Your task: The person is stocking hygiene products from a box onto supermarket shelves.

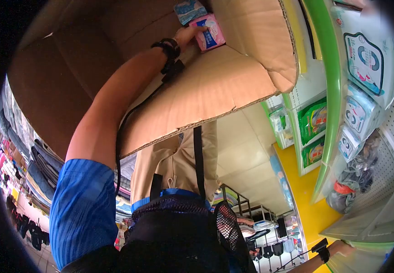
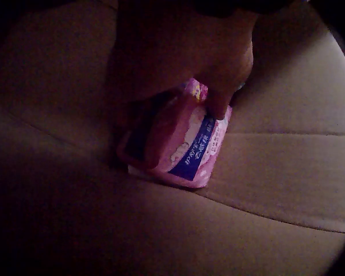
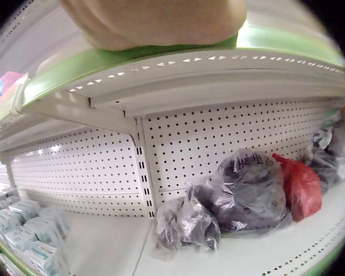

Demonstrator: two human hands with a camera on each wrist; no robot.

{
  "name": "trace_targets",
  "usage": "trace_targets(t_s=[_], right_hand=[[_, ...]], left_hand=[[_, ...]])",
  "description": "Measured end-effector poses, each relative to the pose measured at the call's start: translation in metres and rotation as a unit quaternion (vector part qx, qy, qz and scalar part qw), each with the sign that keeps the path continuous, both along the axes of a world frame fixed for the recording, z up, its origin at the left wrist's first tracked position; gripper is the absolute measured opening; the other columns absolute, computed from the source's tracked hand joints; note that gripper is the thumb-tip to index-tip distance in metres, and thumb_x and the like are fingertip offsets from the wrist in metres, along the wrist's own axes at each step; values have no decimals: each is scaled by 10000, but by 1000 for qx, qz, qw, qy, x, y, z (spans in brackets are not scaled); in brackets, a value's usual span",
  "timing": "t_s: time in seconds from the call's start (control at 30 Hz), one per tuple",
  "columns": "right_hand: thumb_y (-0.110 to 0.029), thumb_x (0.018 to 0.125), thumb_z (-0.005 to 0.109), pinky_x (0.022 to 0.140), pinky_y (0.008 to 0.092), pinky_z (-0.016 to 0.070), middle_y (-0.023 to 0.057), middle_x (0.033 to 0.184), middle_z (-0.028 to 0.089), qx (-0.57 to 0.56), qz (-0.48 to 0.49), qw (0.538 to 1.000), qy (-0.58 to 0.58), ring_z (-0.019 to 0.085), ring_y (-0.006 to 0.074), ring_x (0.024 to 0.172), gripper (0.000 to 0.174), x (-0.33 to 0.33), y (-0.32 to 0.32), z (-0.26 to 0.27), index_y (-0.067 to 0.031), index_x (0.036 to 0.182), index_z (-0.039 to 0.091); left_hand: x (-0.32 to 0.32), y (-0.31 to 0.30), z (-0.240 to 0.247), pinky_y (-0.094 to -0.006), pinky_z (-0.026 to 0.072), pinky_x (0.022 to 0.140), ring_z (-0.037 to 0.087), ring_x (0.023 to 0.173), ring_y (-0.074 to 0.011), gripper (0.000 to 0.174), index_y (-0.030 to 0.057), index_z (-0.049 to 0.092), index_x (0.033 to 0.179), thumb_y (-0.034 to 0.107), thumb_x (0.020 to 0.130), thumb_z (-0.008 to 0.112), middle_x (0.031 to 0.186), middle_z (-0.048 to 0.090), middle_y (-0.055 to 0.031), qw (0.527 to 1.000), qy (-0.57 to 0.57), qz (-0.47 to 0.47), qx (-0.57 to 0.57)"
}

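Deep in a large cardboard box (image 1: pixel 197 107), my left hand (image 1: pixel 189 36) grips a pink and blue soft pack (image 1: pixel 214 37) of what looks like sanitary pads. The thumb and fingers lie across opposite sides of the pack (image 2: pixel 192 146) in the left wrist view, close against the box's cardboard. Just beyond it in the head view sits a teal pack (image 1: pixel 190 11). My right hand (image 1: pixel 341 248) rests on the green front edge of a shelf (image 3: pixel 161 56), well away from the box. Its fingers are hidden in the right wrist view.
Under that shelf, grey bagged bundles (image 3: pixel 250 192) and a red bag (image 3: pixel 302 187) lie on a lower shelf. Small white packs (image 3: pixel 31 230) stand further left. White packs (image 1: pixel 365 63) and green packs (image 1: pixel 313 118) line shelving beside the box. Folded fabrics (image 1: pixel 40 168) are at the left.
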State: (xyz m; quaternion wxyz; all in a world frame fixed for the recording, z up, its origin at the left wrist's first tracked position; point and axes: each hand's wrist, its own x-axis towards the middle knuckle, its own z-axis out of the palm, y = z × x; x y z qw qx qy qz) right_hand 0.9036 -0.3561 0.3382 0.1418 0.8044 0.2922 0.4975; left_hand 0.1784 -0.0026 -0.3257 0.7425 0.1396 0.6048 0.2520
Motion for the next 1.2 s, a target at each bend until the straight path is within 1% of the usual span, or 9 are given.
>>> trace_targets(t_s=[0.17,0.3,0.37,0.43,0.53,0.6,0.9,1.1,1.2], right_hand=[[-249,855,568,698,440,503,151,876,701,9,24,1000,-15,647,328,755,241,10,-6,1,-32,869,673],[-228,883,540,718,432,507,133,904,705,64,66,995,43,657,307,783,239,8,-12,-3,-33,890,679],[-229,928,521,704,423,513,131,908,703,-145,72,977,-136,658,290,792,269,5,-11,-7,-19,918,691],[-237,947,515,695,418,515,137,908,700,-6,115,993,-21,655,288,784,289,-9,-3,-23,-13,925,697],[-257,976,512,654,402,504,157,871,690,318,227,901,186,637,293,749,328,-41,22,-47,-2,905,706],[-296,977,483,646,440,478,165,824,678,193,192,944,187,616,310,718,385,-58,29,-44,3,843,684],[-331,987,445,704,443,443,163,748,590,317,217,881,277,546,321,726,434,-84,54,-65,16,780,603],[-304,995,434,734,435,516,202,899,698,302,203,880,305,657,352,793,450,-71,51,-75,27,1169,684],[-343,988,454,689,430,489,177,887,693,357,214,852,316,645,335,767,434,-84,59,-73,2,1086,698]], left_hand=[[-15,-6,34,-347,477,966,653,1009,-200,432,48,680,1146,379,873,731,1082,713,-77,989,97,-93,64],[-35,-9,95,-361,467,990,640,1022,-175,376,55,674,1148,329,891,700,1110,695,-50,997,-1,-78,30],[-55,-7,149,-365,462,1003,640,1025,-170,375,51,661,1168,303,893,693,1116,690,-45,991,-55,-100,69],[-78,2,206,-359,478,996,642,1040,-164,397,49,618,1223,263,896,689,1113,685,-41,980,-51,-163,105],[-104,21,310,-389,518,965,664,1017,-197,427,28,576,1245,237,893,698,1119,680,-80,973,-38,-145,175],[-115,26,386,-391,512,980,656,1039,-196,449,31,542,1270,235,902,696,1144,661,-78,970,-45,-112,212],[-118,5,607,-400,475,1044,592,1184,-190,605,38,399,1398,265,929,706,1291,572,-86,905,-125,-15,407],[-95,-8,663,-408,480,1046,601,1190,-194,638,35,370,1435,281,940,690,1300,580,-89,864,-199,-8,462],[-87,-13,675,-419,480,1047,599,1199,-198,676,32,345,1462,285,940,692,1308,580,-94,854,-212,-16,476]])
